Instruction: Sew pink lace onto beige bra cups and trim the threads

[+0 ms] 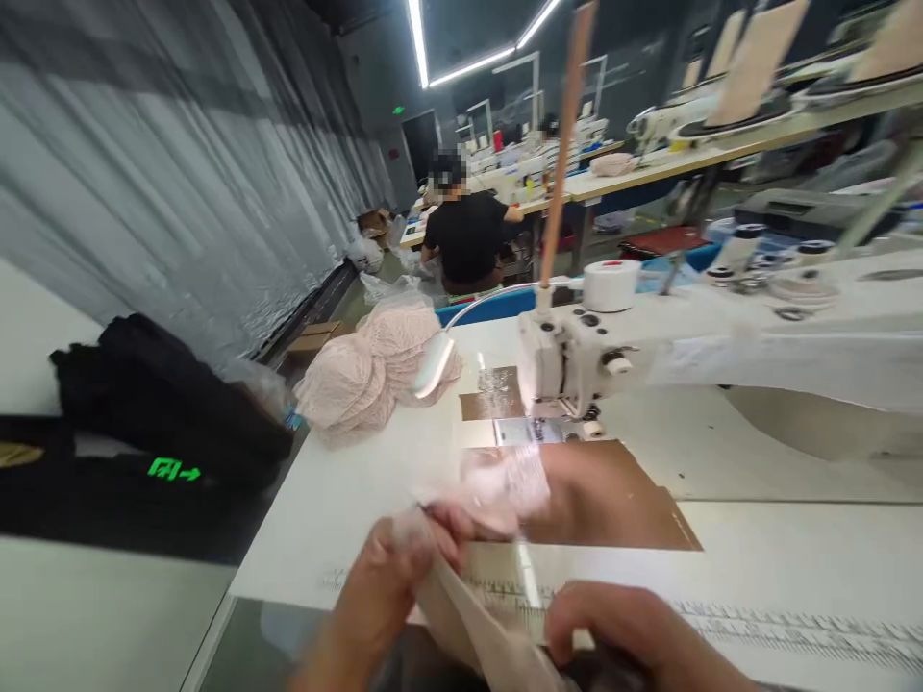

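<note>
My left hand [393, 586] is closed in a pinch on a pale pink lace piece [497, 485] that rises toward the sewing machine head [569, 360]. Near the table's front edge my right hand [627, 630] is closed on a beige fabric strip [483, 630] that runs down and left between both hands. The picture is smeared by motion, so the lace looks blurred. A brown board [620, 500] lies on the white table [346, 500] just behind the lace, under the machine's needle area.
A heap of pink lace cups [375, 370] sits at the table's far left. A white tape roll [611, 284] rests on the machine. Black bags [159, 394] lie on the left. A person in a black shirt [465, 235] sits at a table farther back.
</note>
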